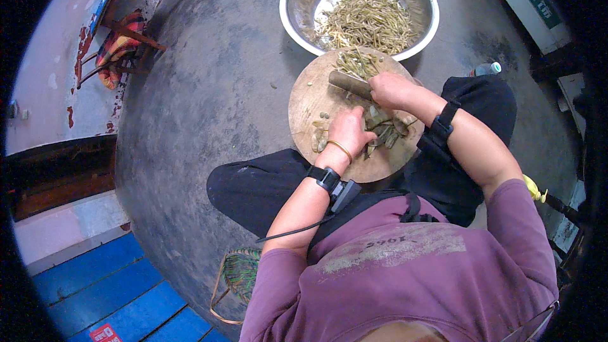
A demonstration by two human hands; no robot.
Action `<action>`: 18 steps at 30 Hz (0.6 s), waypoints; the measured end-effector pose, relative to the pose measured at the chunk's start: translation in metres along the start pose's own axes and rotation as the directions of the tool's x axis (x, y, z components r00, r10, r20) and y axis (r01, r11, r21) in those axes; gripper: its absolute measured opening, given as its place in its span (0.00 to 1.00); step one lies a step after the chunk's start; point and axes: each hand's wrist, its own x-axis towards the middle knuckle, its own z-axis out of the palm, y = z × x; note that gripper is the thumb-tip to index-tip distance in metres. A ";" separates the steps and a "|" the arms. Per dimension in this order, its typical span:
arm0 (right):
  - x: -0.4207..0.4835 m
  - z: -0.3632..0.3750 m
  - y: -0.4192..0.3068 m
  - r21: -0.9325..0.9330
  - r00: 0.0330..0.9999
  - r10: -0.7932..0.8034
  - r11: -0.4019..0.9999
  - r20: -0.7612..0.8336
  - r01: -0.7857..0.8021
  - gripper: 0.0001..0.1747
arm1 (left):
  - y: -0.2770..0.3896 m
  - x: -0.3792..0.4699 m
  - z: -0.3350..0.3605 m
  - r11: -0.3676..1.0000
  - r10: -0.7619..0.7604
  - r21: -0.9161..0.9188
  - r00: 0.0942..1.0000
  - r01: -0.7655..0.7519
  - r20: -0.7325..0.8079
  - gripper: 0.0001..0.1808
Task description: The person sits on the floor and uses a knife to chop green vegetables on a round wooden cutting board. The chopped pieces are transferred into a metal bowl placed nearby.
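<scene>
A round wooden chopping board (304, 104) lies across my lap in front of me. My right hand (392, 91) grips a cleaver (349, 83), its blade lying across the upper part of the board. Thin pale-green vegetable strips (356, 63) lie beyond the blade. Palm down on the board, my left hand (346, 130) has its thumb spread from the fingers; the undersides of its fingers are hidden. Dark green vegetable pieces (387, 133) lie right beside that thumb. Several flat pale slices (318, 137) rest at its left.
Just beyond the board, a large steel basin (288, 14) holds a heap of cut strips (375, 21). A plastic bottle (485, 70) is on the floor at right. A woven basket (240, 273) sits by my left side, near blue boards (114, 289). A wooden chair (126, 31) stands far left.
</scene>
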 end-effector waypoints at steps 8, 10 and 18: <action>0.000 -0.002 -0.001 -0.031 0.999 -0.024 0.999 -0.047 0.023 0.11 | -0.021 0.005 0.005 0.992 -0.039 -0.114 0.997 0.046 0.063 0.27; -0.003 -0.005 0.001 -0.074 0.994 -0.075 0.995 -0.074 0.070 0.10 | -0.031 0.007 0.004 0.973 -0.088 -0.208 0.994 0.100 0.067 0.25; -0.006 0.000 -0.008 -0.124 0.991 -0.134 0.983 0.024 0.136 0.09 | -0.071 0.019 -0.020 0.904 -0.370 -0.302 0.906 0.301 -0.206 0.23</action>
